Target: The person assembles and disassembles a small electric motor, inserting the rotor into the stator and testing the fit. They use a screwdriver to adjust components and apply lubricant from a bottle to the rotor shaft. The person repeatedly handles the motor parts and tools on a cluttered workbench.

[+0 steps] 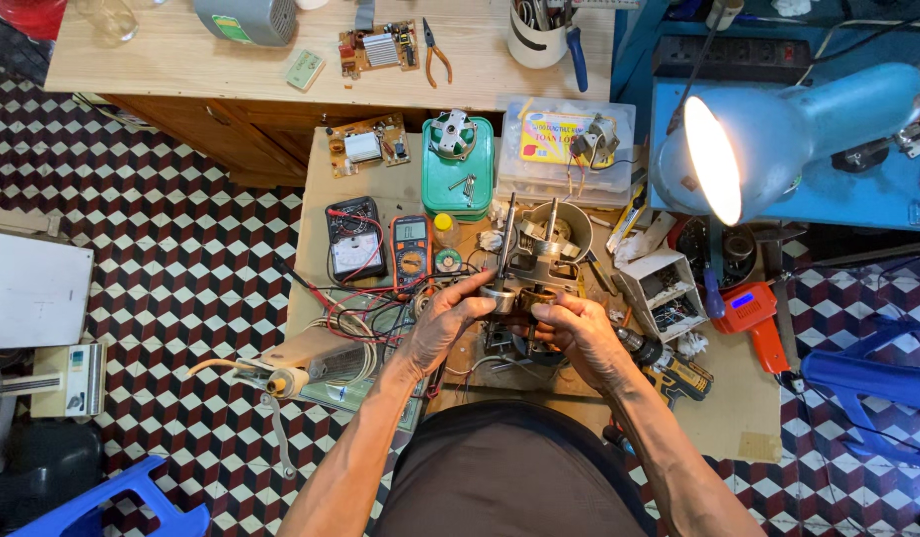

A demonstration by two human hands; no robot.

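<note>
Metal motor part (pixel 519 295) sits between both hands, left (pixel 442 323) and right (pixel 576 333) pinching it.

1. Small electrical repair workshop, floor-level setup.
2. Low wooden bench (pixel 360 189) crowded with test gear: analogue multimeter (pixel 354 239), digital multimeter (pixel 411 249), tangled leads.
3. Bare circuit boards (pixel 379 49) and pliers (pixel 436 52) on a wooden table (pixel 181 60) behind.
4. Stripped motor parts: stator on a green box (pixel 458 169), clear plastic parts case (pixel 567 154).
5. Power tools: cordless drill (pixel 669 368), orange heat gun (pixel 753 313).
6. Blue work lamp (pixel 778 139) lit over the bench; power strip (pixel 733 58) nearby.
7. Patterned tile floor (pixel 181 249), so likely a home or shopfront room.
</note>
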